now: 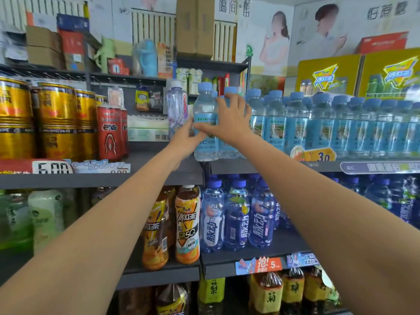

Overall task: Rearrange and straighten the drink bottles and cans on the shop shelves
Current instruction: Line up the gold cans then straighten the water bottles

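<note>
Blue-capped water bottle [204, 123] at the row's left end on the upper shelf [261, 167] gets both hands, left hand [185, 139] and right hand [229, 119] gripping it, lower shelves apparently untouched.

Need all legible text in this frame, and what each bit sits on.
"冰红茶" and "5" on the orange iced tea bottle.
"脉动" on the dark blue drink bottle.
"3.0" on the yellow price tag.
"5" and "抢" on the red promo tag.
"梨" on the yellow-green label bottle.
Light blue water bottle label, red cans, gold cans, posters: too blurred.
</note>
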### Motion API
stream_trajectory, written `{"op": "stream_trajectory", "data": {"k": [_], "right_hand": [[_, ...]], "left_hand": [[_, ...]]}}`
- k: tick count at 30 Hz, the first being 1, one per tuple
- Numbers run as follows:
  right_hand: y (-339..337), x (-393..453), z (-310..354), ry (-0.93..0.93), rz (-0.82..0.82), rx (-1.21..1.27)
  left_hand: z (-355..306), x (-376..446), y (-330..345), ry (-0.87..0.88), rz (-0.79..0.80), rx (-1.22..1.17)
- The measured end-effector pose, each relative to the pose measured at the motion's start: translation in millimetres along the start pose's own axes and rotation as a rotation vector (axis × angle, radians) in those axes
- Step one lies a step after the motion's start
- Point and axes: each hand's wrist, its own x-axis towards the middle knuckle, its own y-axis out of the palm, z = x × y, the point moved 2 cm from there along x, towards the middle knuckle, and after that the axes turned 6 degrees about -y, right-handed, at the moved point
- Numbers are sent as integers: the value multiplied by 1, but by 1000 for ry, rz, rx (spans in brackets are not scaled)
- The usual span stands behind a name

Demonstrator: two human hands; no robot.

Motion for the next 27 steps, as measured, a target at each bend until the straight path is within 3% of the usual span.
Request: {"op": "stream_trajectory", "data": {"k": [15, 27], "right_hand": [[7, -4, -9, -25, -62, -98], [9, -15, -10, -26, -79, -91]], "left_hand": [[6, 18, 10, -33, 7, 65], [10, 10, 19, -27, -53, -105]]}}
